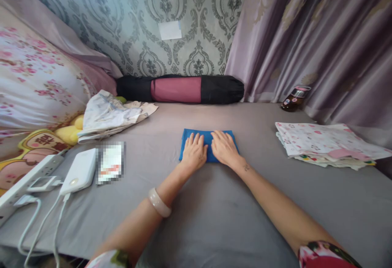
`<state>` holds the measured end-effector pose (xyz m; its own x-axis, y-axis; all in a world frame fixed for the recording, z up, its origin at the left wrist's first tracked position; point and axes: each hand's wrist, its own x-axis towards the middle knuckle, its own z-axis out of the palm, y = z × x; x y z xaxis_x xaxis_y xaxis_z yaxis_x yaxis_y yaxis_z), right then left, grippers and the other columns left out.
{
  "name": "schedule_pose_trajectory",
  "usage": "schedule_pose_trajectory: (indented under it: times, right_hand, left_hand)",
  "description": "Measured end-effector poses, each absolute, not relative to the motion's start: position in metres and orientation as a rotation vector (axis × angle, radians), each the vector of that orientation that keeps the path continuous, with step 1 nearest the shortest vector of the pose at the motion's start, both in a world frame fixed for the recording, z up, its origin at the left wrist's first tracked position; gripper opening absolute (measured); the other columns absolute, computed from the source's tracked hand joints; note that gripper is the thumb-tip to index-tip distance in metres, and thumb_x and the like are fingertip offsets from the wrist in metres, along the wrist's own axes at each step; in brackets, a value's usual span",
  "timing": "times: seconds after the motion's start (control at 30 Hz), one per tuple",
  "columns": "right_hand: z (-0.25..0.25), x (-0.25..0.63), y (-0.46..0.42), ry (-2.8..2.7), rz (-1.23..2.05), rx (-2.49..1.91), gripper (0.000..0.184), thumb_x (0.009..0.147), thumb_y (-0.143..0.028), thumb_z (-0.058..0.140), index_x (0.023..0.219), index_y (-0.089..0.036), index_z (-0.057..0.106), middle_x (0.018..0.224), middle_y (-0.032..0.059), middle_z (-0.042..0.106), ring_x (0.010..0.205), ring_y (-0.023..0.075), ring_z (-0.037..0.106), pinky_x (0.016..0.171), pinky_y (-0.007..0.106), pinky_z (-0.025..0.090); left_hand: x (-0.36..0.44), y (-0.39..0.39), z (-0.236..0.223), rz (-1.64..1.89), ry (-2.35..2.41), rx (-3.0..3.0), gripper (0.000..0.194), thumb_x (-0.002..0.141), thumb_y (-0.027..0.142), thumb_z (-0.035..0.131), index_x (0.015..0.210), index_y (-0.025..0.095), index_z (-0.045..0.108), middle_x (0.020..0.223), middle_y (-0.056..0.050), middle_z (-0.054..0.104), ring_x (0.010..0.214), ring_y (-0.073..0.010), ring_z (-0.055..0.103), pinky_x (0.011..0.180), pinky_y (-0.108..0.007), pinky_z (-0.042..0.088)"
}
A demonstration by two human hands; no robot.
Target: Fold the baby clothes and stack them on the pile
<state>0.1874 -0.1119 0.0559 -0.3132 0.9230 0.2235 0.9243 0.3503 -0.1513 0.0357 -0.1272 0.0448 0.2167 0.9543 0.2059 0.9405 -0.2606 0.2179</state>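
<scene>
Blue cloth (pixel 208 137) lies folded mid-way across the grey surface (pixel 260 125), beneath the left hand (pixel 193 151) and right hand (pixel 224 147). Both rest flat, palms down, fingers extended, grasping nothing. Along the far edge lies a black-and-pink roll (pixel 176 89); a bottle (pixel 294 99) sits near the far right corner.

Power strip (pixel 23 187), and dark bottle (pixel 292 101) beside curtain (pixel 294 35).

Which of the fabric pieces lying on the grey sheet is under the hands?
The flat blue fabric in the middle: the left hand and right hand both rest on it. The rumpled pale cloth and the patterned stack lie untouched to either side.
</scene>
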Motion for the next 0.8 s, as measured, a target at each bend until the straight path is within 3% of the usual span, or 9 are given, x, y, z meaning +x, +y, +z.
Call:
schedule_pose_trajectory:
  times: [0.13,0.43,0.67,0.8]
  right_hand:
    - [0.044,0.175,-0.110,-2.512,0.033,-1.532,0.053,0.093,-0.022,0.029,0.142,-0.009,0.041,0.152,0.0118,0.034,0.143,0.0244,0.023,0.117,0.047,0.011]
    - [0.028,0.175,-0.102,-2.491,0.110,-1.636,0.055,0.094,-0.025,0.028,0.146,-0.011,0.037,0.155,0.0093,0.029,0.143,0.0250,0.023,0.117,0.047,0.013]
    - [0.025,0.175,-0.099,-2.462,0.116,-1.664,0.054,0.096,-0.027,0.025,0.147,-0.014,0.037,0.155,0.0078,0.030,0.143,0.0243,0.023,0.117,0.045,0.015]
    - [0.023,0.178,-0.094,-2.390,0.091,-1.740,0.053,0.097,-0.030,0.025,0.146,-0.014,0.038,0.154,0.0104,0.031,0.143,0.0247,0.023,0.116,0.045,0.014]
  left_hand:
    - [0.046,-0.127,0.037,0.275,1.863,2.416,0.053,0.096,0.026,0.025,0.144,0.008,0.035,0.152,-0.015,0.034,0.144,-0.0317,0.020,0.116,-0.048,0.019]
    - [0.042,-0.108,0.025,0.207,1.873,2.427,0.053,0.096,0.031,0.025,0.144,0.013,0.037,0.152,-0.014,0.035,0.142,-0.0299,0.026,0.114,-0.049,0.023]
    - [0.048,-0.098,0.025,0.365,1.974,2.412,0.046,0.094,0.032,0.033,0.134,0.015,0.049,0.139,-0.016,0.049,0.127,-0.0313,0.044,0.105,-0.050,0.033]
    - [0.042,-0.092,0.023,0.372,1.964,2.355,0.051,0.095,0.038,0.033,0.138,0.015,0.046,0.147,-0.013,0.042,0.138,-0.0319,0.031,0.113,-0.052,0.022]
